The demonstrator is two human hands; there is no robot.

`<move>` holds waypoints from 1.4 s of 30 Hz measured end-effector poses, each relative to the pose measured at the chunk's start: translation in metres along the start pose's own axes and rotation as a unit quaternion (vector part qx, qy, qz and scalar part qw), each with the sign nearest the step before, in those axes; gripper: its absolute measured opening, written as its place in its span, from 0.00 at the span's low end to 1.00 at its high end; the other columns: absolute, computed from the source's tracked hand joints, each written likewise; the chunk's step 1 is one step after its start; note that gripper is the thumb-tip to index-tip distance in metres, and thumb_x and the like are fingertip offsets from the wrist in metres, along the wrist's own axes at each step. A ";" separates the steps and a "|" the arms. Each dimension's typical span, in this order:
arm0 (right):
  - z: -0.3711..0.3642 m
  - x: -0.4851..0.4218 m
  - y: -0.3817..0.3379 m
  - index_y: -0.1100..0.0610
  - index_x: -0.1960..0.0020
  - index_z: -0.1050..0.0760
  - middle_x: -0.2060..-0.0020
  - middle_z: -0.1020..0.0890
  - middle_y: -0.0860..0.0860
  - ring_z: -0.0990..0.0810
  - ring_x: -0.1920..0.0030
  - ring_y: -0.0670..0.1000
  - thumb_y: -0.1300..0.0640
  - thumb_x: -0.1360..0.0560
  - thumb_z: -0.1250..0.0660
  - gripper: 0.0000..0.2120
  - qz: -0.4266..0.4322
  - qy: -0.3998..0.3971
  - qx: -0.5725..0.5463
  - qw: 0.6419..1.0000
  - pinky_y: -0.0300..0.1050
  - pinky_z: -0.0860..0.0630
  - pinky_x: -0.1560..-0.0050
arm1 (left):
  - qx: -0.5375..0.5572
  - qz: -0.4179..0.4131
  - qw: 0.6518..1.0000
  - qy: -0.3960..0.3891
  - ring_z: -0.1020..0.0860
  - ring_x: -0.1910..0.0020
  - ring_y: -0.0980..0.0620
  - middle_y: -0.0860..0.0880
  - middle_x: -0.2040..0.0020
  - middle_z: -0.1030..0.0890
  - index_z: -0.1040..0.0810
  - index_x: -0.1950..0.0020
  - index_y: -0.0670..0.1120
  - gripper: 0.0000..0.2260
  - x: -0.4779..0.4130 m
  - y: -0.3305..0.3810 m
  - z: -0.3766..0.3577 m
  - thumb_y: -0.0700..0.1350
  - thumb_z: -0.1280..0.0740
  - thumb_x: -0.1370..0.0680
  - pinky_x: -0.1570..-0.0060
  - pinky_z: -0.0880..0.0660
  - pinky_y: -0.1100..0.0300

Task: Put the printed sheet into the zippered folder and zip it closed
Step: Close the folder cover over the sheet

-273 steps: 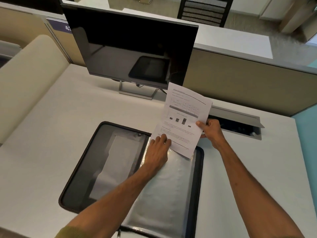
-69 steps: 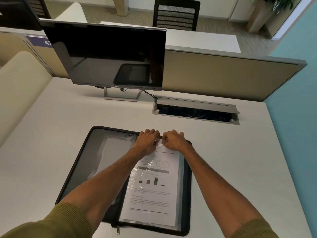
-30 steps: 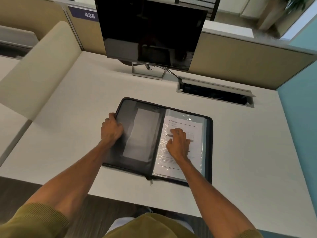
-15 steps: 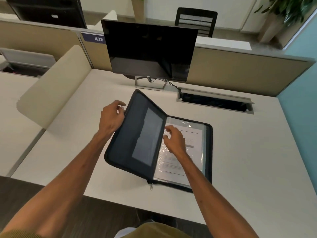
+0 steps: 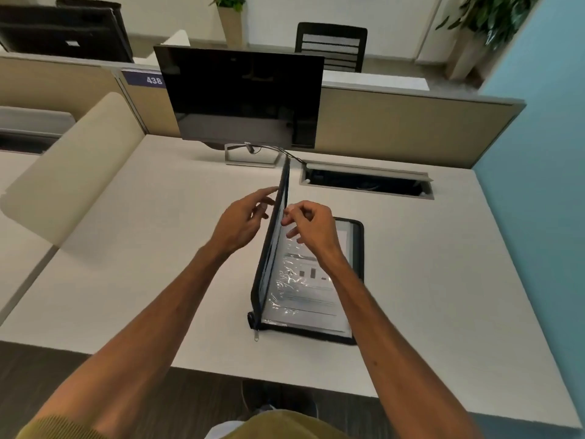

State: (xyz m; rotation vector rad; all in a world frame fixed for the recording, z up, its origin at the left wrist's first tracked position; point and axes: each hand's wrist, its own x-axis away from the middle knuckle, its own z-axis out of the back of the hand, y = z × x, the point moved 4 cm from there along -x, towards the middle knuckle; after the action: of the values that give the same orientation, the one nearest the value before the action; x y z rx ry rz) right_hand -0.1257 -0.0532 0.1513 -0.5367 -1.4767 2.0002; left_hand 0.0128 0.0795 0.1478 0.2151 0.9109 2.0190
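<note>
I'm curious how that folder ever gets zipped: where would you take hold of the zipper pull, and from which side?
Pinch the flat metal tab of the zipper pull between thumb and forefinger, coming from the near side. It lies on the desk at the near left corner of the folder, pointing toward the near edge, so that approach is probably easiest.
</note>
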 end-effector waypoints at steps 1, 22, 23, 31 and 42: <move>0.008 0.001 -0.002 0.54 0.47 0.16 0.61 0.11 0.47 0.12 0.66 0.50 0.46 0.16 0.34 0.13 -0.004 0.008 0.001 1.000 0.41 0.15 0.64 | -0.013 -0.005 1.000 -0.012 0.15 0.38 0.50 0.54 0.29 0.18 0.33 0.17 0.62 0.21 0.000 0.004 -0.010 0.47 0.42 0.10 0.35 0.17 0.48; 0.130 0.040 0.138 0.54 0.41 0.20 0.48 0.13 0.54 0.13 0.50 0.58 0.58 0.23 0.28 0.11 -0.247 0.084 0.198 0.945 0.56 0.14 0.44 | -0.187 0.024 0.933 -0.306 0.61 0.12 0.49 0.51 0.11 0.61 0.62 0.11 0.52 0.30 0.054 0.011 -0.180 0.59 0.54 0.10 0.12 0.55 0.44; 0.129 0.042 0.145 0.55 0.39 0.21 0.46 0.13 0.55 0.13 0.48 0.59 0.58 0.22 0.28 0.12 -0.254 0.076 0.205 0.942 0.54 0.15 0.42 | -0.196 0.026 0.927 -0.318 0.61 0.12 0.48 0.50 0.11 0.61 0.62 0.11 0.51 0.30 0.057 0.007 -0.182 0.59 0.54 0.10 0.12 0.55 0.44; 0.101 0.058 0.169 0.58 0.29 0.29 0.32 0.27 0.56 0.21 0.35 0.60 0.57 0.21 0.30 0.22 -0.219 -0.003 0.319 0.922 0.55 0.20 0.36 | -0.224 0.035 0.908 -0.354 0.62 0.12 0.46 0.48 0.11 0.63 0.63 0.11 0.50 0.30 0.063 -0.006 -0.188 0.55 0.51 0.09 0.12 0.55 0.42; 0.047 0.071 0.173 0.57 0.13 0.59 0.14 0.57 0.54 0.55 0.13 0.55 0.40 0.13 0.46 0.38 -0.076 -0.151 0.465 0.869 0.56 0.51 0.13 | -0.228 0.051 0.912 -0.337 0.61 0.11 0.44 0.46 0.11 0.61 0.60 0.11 0.49 0.32 0.065 -0.013 -0.179 0.50 0.45 0.10 0.12 0.54 0.45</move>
State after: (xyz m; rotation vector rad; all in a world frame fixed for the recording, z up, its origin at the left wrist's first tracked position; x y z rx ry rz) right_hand -0.2462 -0.0758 0.0022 0.3077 -0.5060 2.4117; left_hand -0.1005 0.0415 -0.0003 0.6544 -0.0095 1.9757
